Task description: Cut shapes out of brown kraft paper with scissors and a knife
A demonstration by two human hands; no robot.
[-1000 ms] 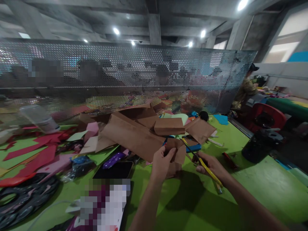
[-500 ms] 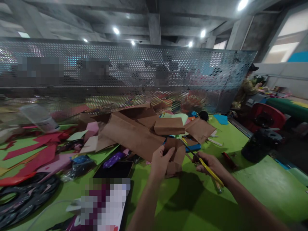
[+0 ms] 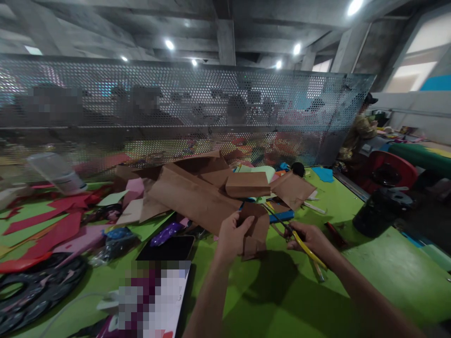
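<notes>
A small piece of brown paper (image 3: 259, 230) is pinched between the thumb and fingers of my left hand (image 3: 232, 234), above the green table. My right hand (image 3: 307, 238) grips yellow-handled scissors (image 3: 303, 248), whose dark blades point up and left, close to the right edge of the paper. Behind my hands lie a large folded sheet of brown paper (image 3: 197, 195) and a brown folded packet (image 3: 248, 184). A blue object (image 3: 282, 216) rests just beyond the scissor blades.
Red paper strips (image 3: 66, 225), a clear plastic bottle (image 3: 58, 173) and a purple item (image 3: 166, 234) lie at the left. A black container (image 3: 373, 213) stands at the right. A perforated metal partition (image 3: 176, 103) runs behind the table. A person (image 3: 362, 126) sits at the far right.
My left hand and the brown paper have shifted slightly left, leaving a small gap between the paper and the scissor blades. My right hand has barely moved.
</notes>
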